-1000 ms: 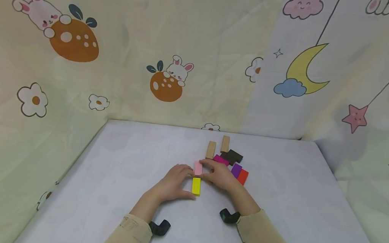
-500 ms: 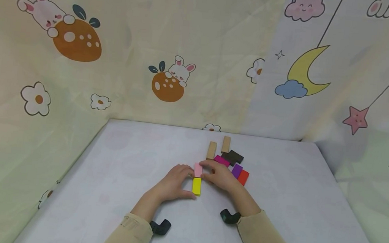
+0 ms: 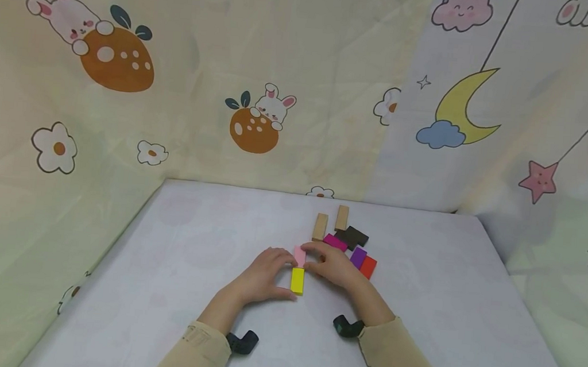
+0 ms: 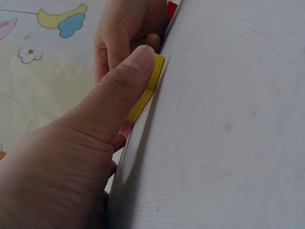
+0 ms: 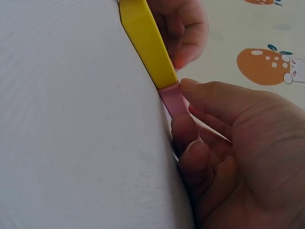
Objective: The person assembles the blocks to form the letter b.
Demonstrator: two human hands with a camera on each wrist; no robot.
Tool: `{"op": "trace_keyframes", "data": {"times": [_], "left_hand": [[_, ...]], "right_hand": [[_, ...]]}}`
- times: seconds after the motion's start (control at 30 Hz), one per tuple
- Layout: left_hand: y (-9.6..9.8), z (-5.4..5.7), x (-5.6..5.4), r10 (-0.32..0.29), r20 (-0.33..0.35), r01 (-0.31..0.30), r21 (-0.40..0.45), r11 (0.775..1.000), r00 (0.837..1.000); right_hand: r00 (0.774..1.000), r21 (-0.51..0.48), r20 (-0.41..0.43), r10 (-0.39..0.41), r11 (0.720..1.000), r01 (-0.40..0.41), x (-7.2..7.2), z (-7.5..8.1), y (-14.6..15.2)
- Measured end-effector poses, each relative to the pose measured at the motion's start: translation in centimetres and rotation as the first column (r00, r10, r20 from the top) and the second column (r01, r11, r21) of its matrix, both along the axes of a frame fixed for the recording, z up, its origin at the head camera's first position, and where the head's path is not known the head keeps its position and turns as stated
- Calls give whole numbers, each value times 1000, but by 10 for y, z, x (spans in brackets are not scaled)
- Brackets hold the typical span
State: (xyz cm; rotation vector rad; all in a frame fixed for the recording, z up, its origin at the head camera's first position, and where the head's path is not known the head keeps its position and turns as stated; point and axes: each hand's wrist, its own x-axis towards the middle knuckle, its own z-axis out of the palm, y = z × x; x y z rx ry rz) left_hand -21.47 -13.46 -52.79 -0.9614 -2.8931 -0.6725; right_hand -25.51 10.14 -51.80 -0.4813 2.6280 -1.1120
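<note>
A yellow wooden block (image 3: 297, 281) and a pink block (image 3: 299, 256) lie end to end in one line on the white table, their ends meeting in the right wrist view (image 5: 168, 88). My left hand (image 3: 262, 276) spans their left side, with its thumb at the yellow block's near end and its forefinger by the pink one. From the right, my right hand (image 3: 333, 265) holds the pink block between thumb and fingers, forefinger toward its far end. In the left wrist view the left thumb (image 4: 114, 90) hides part of the yellow block (image 4: 152, 78).
Behind and right of my right hand lie two plain wooden blocks (image 3: 320, 227), dark blocks (image 3: 355, 236), a magenta block (image 3: 335, 242), a purple block (image 3: 358, 257) and a red block (image 3: 368, 267). A printed cloth (image 3: 188, 83) rises behind the white table (image 3: 193, 216).
</note>
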Motion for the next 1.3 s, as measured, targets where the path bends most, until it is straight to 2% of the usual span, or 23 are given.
{"op": "trace_keyframes", "data": {"times": [0.27,0.8,0.93,1.07,1.17,1.3], "left_hand": [[1,5,1,33,58,-30,-47,998,998],[-1,3,0,42,66,-39,-54,998,997],[-1,3,1,40,64,-37,-50,998,997],[-1,2,0,28,55,-25,-44,999,998],[-1,1,0,16,52,-15,-35,999,999],[-1,2,-1,6,56,-5,-24,1000,998]], "right_hand": [[998,-37,17,58,998,-57,-2,0,4],[994,-34,-16,109,993,-110,0,4,2],[998,-41,-5,58,997,-58,0,2,1],[999,-102,31,-34,994,37,0,-2,2],[994,-110,-26,-103,989,99,-1,-2,3],[975,-146,-85,-203,971,189,-2,-2,5]]}}
